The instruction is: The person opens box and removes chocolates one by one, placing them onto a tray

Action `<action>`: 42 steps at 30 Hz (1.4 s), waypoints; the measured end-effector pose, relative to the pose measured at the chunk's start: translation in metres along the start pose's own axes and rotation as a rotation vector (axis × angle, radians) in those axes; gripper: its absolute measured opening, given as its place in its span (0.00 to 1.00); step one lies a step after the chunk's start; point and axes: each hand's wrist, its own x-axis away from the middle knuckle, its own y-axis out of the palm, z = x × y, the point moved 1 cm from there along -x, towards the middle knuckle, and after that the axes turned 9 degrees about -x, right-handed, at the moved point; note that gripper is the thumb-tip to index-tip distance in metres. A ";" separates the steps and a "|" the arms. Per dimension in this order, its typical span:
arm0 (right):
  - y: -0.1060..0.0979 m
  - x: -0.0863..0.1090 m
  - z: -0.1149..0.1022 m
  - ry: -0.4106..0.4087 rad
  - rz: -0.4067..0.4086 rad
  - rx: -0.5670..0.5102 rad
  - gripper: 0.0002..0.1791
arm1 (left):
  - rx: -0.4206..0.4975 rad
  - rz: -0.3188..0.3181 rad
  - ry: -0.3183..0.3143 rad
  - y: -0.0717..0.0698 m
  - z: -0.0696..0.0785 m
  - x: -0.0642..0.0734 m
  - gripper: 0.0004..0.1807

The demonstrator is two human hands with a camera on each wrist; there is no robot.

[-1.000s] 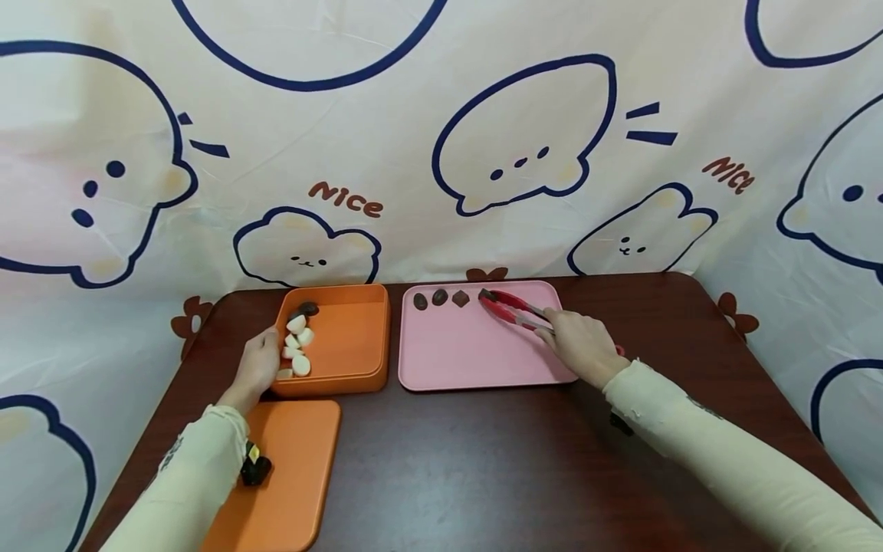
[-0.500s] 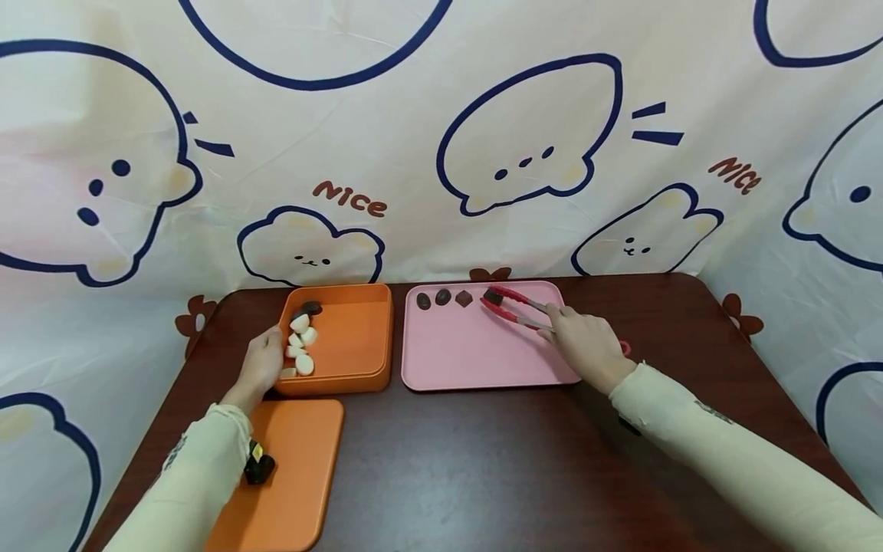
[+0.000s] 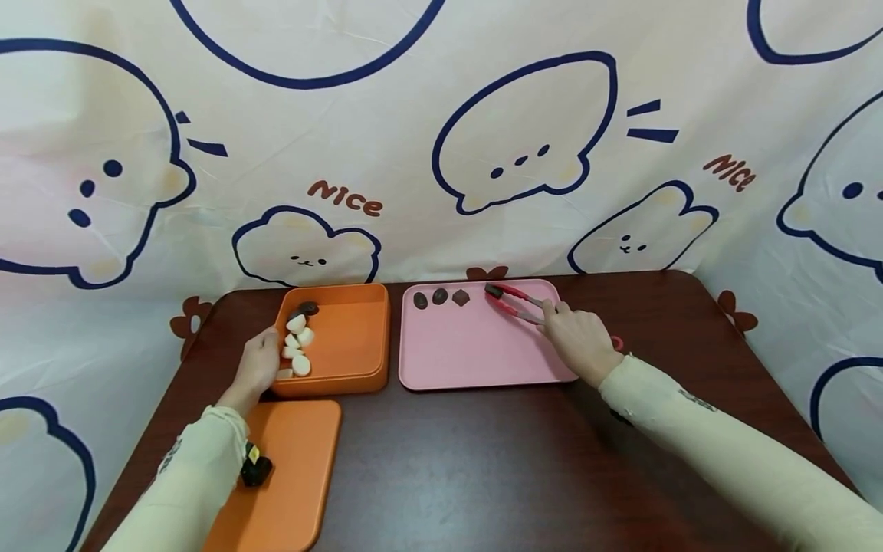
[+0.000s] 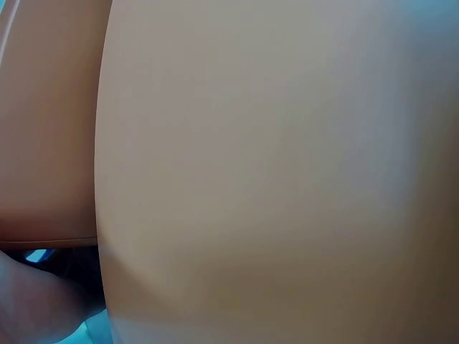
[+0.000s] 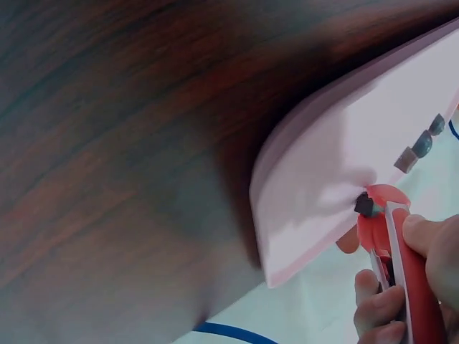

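My right hand grips red-tipped tongs over the back right of a pink tray. A dark chocolate-like piece sits between the tong tips, also seen in the right wrist view. Left of it, two dark oval pieces and a brown diamond-shaped piece lie in a row along the tray's back edge. On the left, my left hand holds the left wall of an orange box. Several white pieces and dark ones lie along that side inside it.
A flat orange lid lies on the dark wooden table in front of the box, partly under the left sleeve. Behind the table hangs a printed white cloth, which also runs down both sides.
The tongs opened round the dark piece at the row's right end, then drew closer together on it and shifted slightly right and back. My left hand has stayed on the box.
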 end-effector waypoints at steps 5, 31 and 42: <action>0.000 -0.001 0.005 0.086 -0.109 -0.131 0.17 | 0.009 0.015 0.002 0.001 -0.001 0.000 0.31; -0.008 -0.009 0.010 0.350 -0.330 -0.535 0.17 | 0.015 -0.061 -0.026 0.000 0.004 0.003 0.35; -0.011 -0.008 0.010 0.352 -0.290 -0.494 0.21 | 0.021 -0.075 -0.015 -0.003 0.003 0.003 0.36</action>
